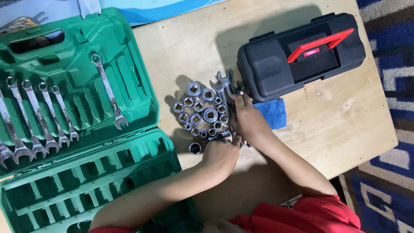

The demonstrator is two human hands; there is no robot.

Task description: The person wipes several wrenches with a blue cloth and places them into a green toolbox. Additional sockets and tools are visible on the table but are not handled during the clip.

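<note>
Two hands, left (221, 156) & right (248, 121), on wrench pile (225, 88) beside sockets (198, 112).

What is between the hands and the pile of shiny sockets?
Nothing visible. The left hand rests at the near edge of the sockets, and the right hand touches the wrenches beside them.
</note>
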